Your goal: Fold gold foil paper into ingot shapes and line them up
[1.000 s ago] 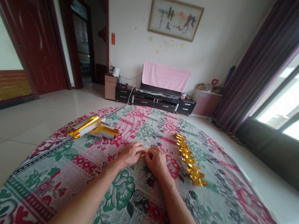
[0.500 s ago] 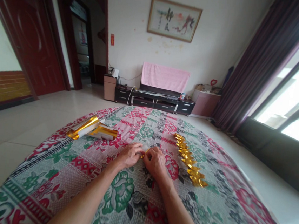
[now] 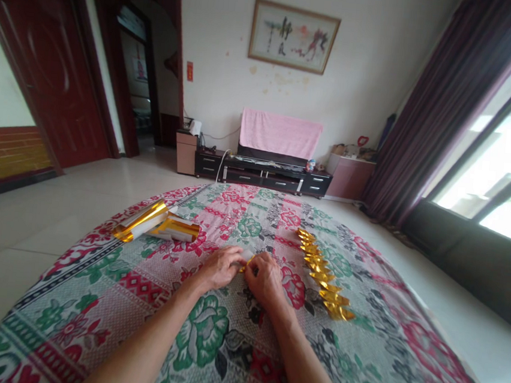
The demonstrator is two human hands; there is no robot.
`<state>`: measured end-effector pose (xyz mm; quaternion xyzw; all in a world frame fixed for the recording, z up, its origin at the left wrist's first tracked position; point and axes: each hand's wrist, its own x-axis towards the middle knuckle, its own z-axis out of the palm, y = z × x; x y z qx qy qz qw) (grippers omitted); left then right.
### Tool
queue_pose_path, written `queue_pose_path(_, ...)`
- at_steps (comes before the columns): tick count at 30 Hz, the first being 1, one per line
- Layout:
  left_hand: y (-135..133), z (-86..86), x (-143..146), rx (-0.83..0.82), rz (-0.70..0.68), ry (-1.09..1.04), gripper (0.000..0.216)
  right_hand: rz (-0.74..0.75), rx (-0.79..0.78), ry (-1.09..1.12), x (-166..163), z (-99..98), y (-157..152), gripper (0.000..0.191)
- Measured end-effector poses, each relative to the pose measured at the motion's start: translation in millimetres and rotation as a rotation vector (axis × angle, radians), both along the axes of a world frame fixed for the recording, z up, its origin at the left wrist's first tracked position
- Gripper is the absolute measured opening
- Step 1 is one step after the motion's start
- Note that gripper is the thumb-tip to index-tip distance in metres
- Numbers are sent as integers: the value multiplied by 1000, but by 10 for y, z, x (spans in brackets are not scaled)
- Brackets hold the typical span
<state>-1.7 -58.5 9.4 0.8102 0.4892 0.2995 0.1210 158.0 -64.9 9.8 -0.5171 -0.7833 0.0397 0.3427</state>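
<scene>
Near the middle of the flowered cloth, my left hand (image 3: 221,266) and my right hand (image 3: 265,277) meet over a small piece of gold foil paper (image 3: 247,255). Its white side shows between them, with a bit of gold at the lower edge; the fingers hide the rest. Both hands are closed on it, fingertips pinching from either side. To the right lies a slanting row of several folded gold paper ingots (image 3: 321,276), overlapping one another. Left of my hands are loose, curled sheets of gold foil paper (image 3: 174,229) with white backs.
The round table wears a red, green and grey patterned cloth (image 3: 201,331). Beyond it stands a low black TV cabinet (image 3: 261,175), with a pink towel (image 3: 280,134) draped over what stands on it. Purple curtains (image 3: 429,118) hang by the window at right.
The view has tilted very slightly. My hands stay at nearly the same spot on the piece of paper, with only a tiny shift of the fingers.
</scene>
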Motion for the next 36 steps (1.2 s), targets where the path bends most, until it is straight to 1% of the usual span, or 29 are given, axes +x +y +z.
queue_pose_path(7,30,-24,-27,-36,-10,1,29,3,25,8,-1,-8,11,10)
queue_pose_path(11,34,-15,-13,-33,8,9,30,4,15,13,-2,1,1,11)
queue_pose_path(19,-4,13,45,37,25,13,19,21,7,26,7,2,3,10)
queue_pose_path(28,-16,-2,40,63,25,15,19,20,7,25,10,-14,14,13)
queue_pose_path(36,-10,-33,49,96,18,-3,18,17,8,18,15,-24,33,11)
